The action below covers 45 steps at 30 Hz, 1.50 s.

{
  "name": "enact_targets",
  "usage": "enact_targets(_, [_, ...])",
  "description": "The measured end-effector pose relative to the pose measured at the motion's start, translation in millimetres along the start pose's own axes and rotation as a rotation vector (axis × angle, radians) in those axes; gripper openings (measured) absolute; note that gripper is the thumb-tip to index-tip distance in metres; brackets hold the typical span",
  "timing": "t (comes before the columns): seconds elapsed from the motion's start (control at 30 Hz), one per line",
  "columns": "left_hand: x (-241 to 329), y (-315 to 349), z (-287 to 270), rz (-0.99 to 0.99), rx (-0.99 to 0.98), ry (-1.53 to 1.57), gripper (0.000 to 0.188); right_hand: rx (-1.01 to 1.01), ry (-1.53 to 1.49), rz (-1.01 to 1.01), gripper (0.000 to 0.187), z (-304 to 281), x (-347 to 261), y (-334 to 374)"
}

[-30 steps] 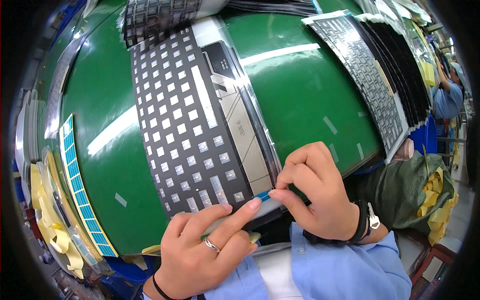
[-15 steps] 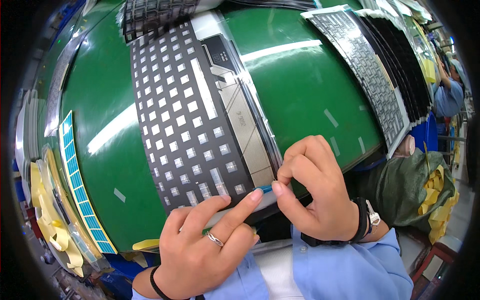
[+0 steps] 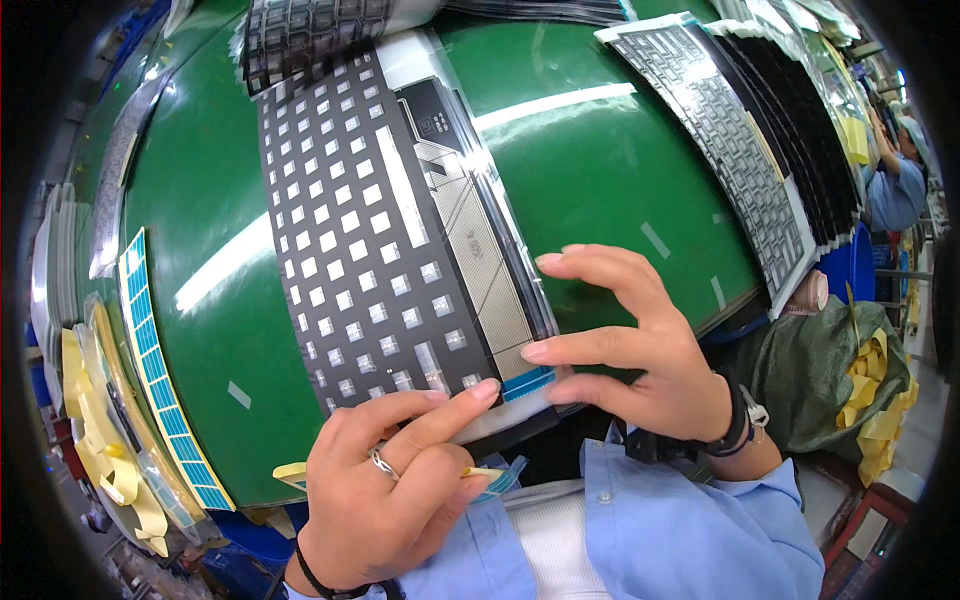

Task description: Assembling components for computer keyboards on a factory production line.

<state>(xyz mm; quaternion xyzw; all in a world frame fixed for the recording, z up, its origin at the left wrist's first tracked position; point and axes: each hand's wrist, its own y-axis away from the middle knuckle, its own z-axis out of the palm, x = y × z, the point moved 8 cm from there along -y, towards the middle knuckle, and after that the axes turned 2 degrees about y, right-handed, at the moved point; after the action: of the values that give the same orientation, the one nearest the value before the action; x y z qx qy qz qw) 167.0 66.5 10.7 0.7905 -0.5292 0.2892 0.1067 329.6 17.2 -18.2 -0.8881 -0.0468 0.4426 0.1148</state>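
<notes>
In front of me lies a black sheet (image 3: 465, 312) with rows of square openings, resembling a keyboard backing. A gold-toned panel (image 3: 490, 290) runs along its right side. A blue adhesive strip (image 3: 525, 383) lies across the panel's near end. My left hand (image 3: 390, 475) holds a yellow-backed strip of blue stickers (image 3: 492, 476) low between thumb and fingers. Its index fingertip rests at the sheet's near edge, left of the blue strip. My right hand (image 3: 655, 370) is open, fingers spread, with a fingertip and the thumb close to the blue strip's right end.
On the left of the green table (image 3: 590, 190) lies a sheet of blue stickers (image 3: 160, 375). Stacked keyboard sheets (image 3: 700, 110) stand at the right. Another keyboard sheet (image 3: 300, 40) overlaps the far end. A green bag (image 3: 800, 375) with yellow scraps hangs right; a co-worker (image 3: 895, 190) is beyond.
My right hand has let go of the blue strip and spread its fingers. The strip now lies flat on the panel's near end. My left hand has shifted slightly left, showing the yellow-backed strip.
</notes>
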Motion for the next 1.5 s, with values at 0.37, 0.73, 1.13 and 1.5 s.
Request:
enact_targets(0.37, [-6,48,-58,-0.054,0.044,0.293,0.025,-0.151,-0.706,0.117,0.028,-43,-26,-132])
enact_targets(0.73, [-44,49,-52,-0.479,0.415,0.212,0.038,0.148,-0.125,-0.374,0.038,5,-42,-142])
enact_targets(1.13, [-33,6,-26,-0.256,-0.032,0.691,0.012,-0.131,-0.057,-0.628,0.02,16,-96,-6])
enact_targets(1.5, [-1,0,-23,0.043,0.167,0.364,0.016,0.097,-0.069,-0.136,0.021,-4,-25,10])
